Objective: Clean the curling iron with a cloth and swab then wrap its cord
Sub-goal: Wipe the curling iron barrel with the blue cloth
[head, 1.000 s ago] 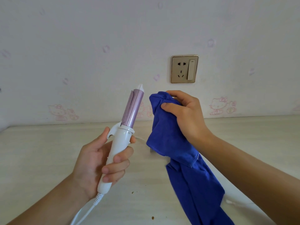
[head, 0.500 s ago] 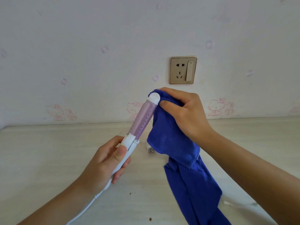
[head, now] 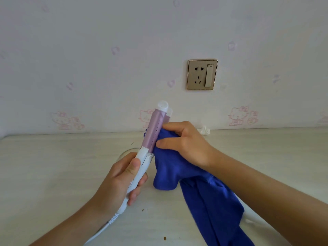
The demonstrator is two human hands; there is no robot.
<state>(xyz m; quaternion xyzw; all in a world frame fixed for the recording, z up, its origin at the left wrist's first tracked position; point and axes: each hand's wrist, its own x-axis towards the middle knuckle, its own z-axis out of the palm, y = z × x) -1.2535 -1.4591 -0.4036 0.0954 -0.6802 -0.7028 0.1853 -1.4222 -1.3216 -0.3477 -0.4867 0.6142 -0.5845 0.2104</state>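
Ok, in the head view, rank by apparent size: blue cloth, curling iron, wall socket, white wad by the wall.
1. Blue cloth
2. Curling iron
3. Wall socket
4. White wad, though it lies farther back, so it only looks smallest.

Domestic setting, most likely a bedroom or dressing corner. Wall (head: pixel 106 32) papered in pale stock with faded flower motifs and a low row of pink cartoon-cat figures (head: pixel 238 115), a pattern typical of a private home. Gold-framed wall socket with rocker switch (head: pixel 202 74) mounted just above a pale wood-grain worktop (head: pixel 53 166) set against the wall. Small white crumpled item (head: pixel 204 130) at the wall edge, possibly tissue; too small to confirm. A few dark crumbs (head: pixel 165 238) on the surface
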